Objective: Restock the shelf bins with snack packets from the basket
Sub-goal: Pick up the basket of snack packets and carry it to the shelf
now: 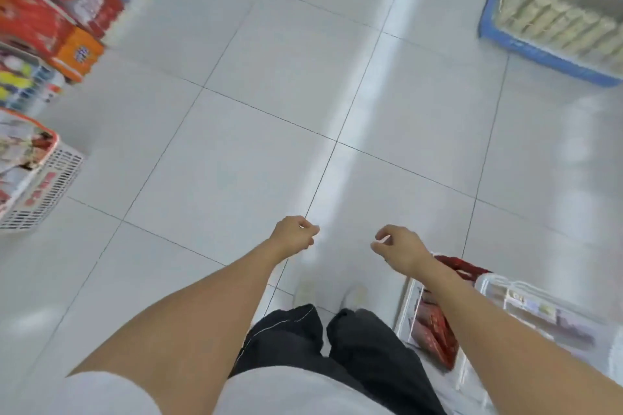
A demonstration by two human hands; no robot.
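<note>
Fingers (305, 227) of both hands loosely curled, empty.

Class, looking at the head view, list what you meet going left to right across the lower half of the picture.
White basket → left hand → right hand → red packets → clear bin.
</note>
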